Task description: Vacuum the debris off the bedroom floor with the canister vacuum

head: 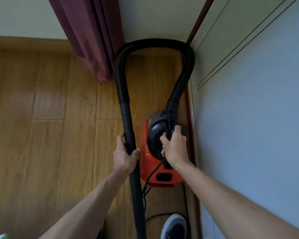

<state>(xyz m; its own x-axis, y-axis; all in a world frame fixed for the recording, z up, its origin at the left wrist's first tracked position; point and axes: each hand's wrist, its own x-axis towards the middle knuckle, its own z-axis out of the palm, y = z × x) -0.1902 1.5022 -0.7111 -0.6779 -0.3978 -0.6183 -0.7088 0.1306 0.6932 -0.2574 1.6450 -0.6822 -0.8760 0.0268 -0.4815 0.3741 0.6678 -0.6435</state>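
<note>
My left hand (126, 153) is wrapped around the black wand (128, 121). My right hand (175, 149), just beside it, grips the top of the orange canister vacuum (146, 163), fingers curled over its cord (153, 172). The hose (155, 42) loops beyond both hands. Wooden floor (50, 118) lies below them. A maroon curtain (93, 40) hangs beyond my left hand, and a pale panel (257, 118) stands right of my right hand.

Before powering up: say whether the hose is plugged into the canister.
Plugged in: the black hose ends in a cuff seated in the orange canister.
</note>
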